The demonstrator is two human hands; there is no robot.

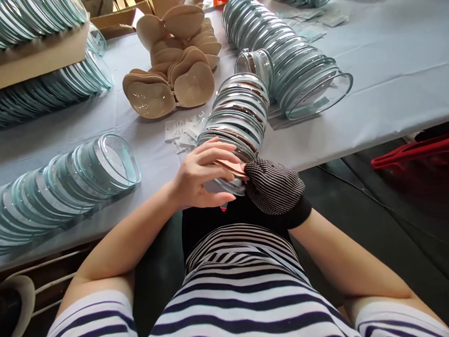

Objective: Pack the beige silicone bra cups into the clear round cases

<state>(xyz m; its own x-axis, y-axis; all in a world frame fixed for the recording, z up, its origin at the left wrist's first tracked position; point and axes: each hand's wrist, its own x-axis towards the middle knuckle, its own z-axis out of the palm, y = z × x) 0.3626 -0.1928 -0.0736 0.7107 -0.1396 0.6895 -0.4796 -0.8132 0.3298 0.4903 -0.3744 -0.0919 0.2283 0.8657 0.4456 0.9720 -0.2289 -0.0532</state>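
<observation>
My left hand (200, 175) is bare. Its fingers are curved and its thumb stands apart from them, over the near end of a row of clear round plastic cases (239, 110). Some cases in this row show brown contents. My right hand (276, 187), in a dark finely striped glove, pinches the edge of a thin pinkish-brown pad (232, 167) just beside the left fingers. Most of the right fingers are hidden by the glove. Below the pad, a clear case (234, 187) shows in part near my lap. Beyond lie stacked beige stick-on bra cups (172, 80).
Longer rows of clear cases lie at right (287, 57) and left (57, 192) on the pale-covered table (383, 61). Stacked cases with a cardboard strip (40, 56) stand back left. Small clear packets (183, 132) lie near the cups. A red object (420, 155) is off the table's right edge.
</observation>
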